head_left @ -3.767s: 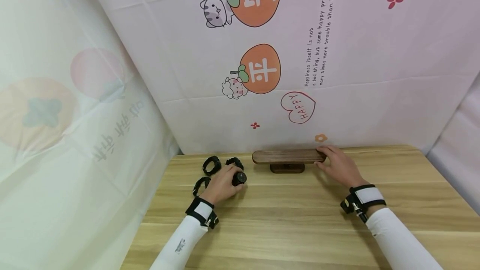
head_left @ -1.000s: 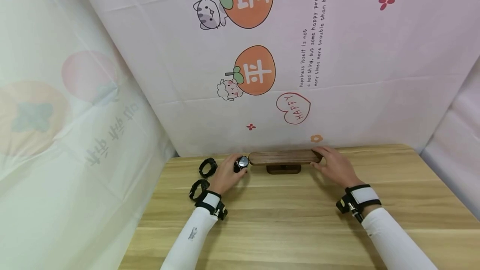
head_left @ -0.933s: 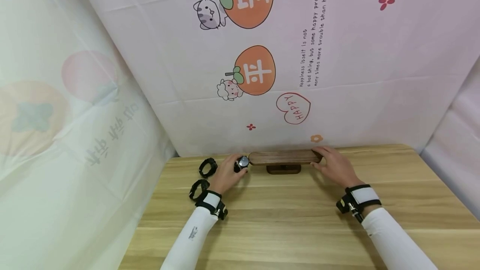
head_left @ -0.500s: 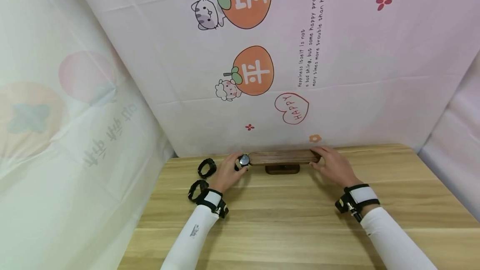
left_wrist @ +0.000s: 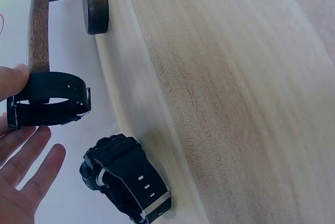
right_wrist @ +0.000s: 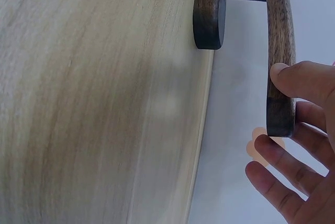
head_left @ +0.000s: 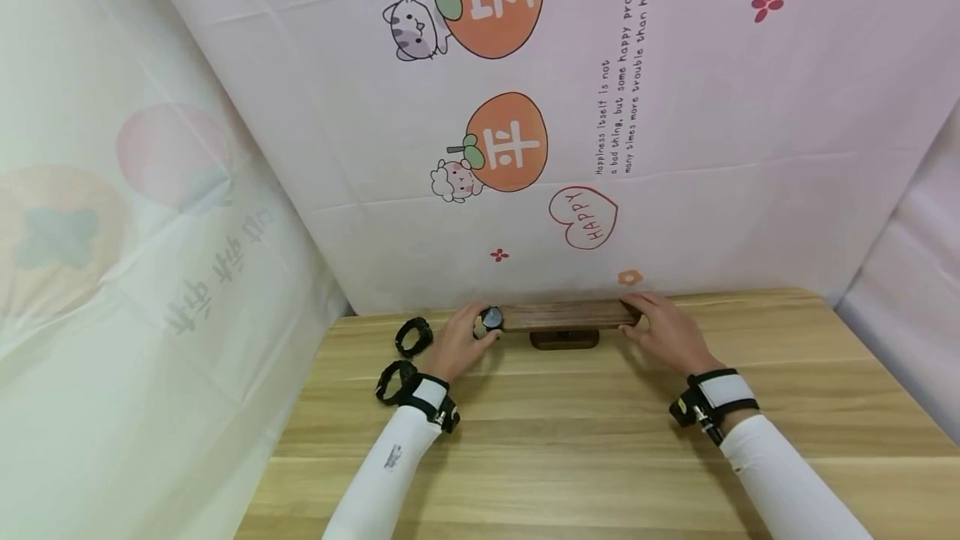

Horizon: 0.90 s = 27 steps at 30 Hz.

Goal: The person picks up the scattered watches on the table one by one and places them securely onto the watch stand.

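A dark wooden watch stand, with a long crossbar [head_left: 562,315] on a short post and an oval base [head_left: 564,341], stands near the table's back edge. My left hand [head_left: 457,346] pinches a black wristwatch [head_left: 492,319], round face up, at the bar's left end. In the left wrist view, the closed strap [left_wrist: 55,84] loops around the bar's tip, thumb at its top and fingers beneath. My right hand [head_left: 670,338] grips the bar's other end, thumb in front and a finger behind, as the right wrist view shows; two further fingers stretch out free.
Two more black watches lie on the wooden table [head_left: 585,457] left of my left hand: one farther back [head_left: 426,332], one nearer [head_left: 407,370], beside my wrist strap. A printed white cloth [head_left: 360,148] hangs just behind the table and along its sides.
My left hand has picked up one of the watches and carried it right, from beside the others onto the bar's left end. The right hand keeps its grip on the bar.
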Each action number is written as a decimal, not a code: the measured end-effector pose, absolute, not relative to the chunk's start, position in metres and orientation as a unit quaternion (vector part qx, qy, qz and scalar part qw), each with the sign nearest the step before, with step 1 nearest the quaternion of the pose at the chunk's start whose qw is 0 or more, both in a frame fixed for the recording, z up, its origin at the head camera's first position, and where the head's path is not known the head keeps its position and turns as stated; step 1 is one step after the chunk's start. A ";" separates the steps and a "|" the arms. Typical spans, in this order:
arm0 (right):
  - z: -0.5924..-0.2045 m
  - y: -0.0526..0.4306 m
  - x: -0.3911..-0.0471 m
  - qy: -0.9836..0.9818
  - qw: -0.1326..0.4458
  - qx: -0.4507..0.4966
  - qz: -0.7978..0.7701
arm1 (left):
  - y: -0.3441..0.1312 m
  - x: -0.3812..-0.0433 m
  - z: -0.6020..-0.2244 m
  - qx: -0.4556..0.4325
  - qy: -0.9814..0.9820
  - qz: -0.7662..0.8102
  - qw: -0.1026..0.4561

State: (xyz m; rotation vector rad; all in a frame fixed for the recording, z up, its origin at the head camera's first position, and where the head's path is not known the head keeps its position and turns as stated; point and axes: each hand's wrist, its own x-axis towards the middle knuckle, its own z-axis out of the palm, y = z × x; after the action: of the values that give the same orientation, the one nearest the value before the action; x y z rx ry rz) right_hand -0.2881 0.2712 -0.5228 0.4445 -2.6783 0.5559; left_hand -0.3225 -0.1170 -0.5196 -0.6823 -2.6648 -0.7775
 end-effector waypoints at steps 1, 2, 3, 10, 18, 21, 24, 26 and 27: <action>-0.523 0.271 -0.288 -0.950 0.183 0.157 0.197 | -0.117 -0.323 -0.520 -0.235 -0.925 -0.265 0.141; -0.523 0.271 -0.288 -0.951 0.182 0.156 0.197 | -0.116 -0.323 -0.520 -0.233 -0.926 -0.263 0.139; -0.523 0.271 -0.288 -0.951 0.181 0.155 0.197 | -0.116 -0.324 -0.520 -0.232 -0.927 -0.259 0.137; -0.525 0.272 -0.289 -0.954 0.175 0.151 0.192 | -0.112 -0.327 -0.520 -0.238 -0.930 -0.249 0.132; -0.524 0.272 -0.289 -0.953 0.175 0.150 0.194 | -0.107 -0.326 -0.514 -0.244 -0.931 -0.243 0.118; -0.524 0.272 -0.289 -0.953 0.176 0.151 0.194 | -0.105 -0.325 -0.513 -0.255 -0.929 -0.241 0.117; -0.523 0.272 -0.289 -0.953 0.177 0.152 0.195 | -0.103 -0.325 -0.512 -0.260 -0.928 -0.242 0.115; -0.523 0.272 -0.289 -0.952 0.177 0.153 0.195 | -0.102 -0.325 -0.511 -0.260 -0.928 -0.243 0.114; -0.523 0.272 -0.289 -0.952 0.178 0.153 0.195 | -0.102 -0.325 -0.511 -0.260 -0.928 -0.241 0.114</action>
State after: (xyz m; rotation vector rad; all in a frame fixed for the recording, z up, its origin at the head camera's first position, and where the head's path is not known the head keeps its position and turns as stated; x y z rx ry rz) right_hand -0.2891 0.2721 -0.5234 0.4335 -2.6944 0.5517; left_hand -0.3250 -0.1019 -0.5115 -0.7626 -2.7199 -0.7076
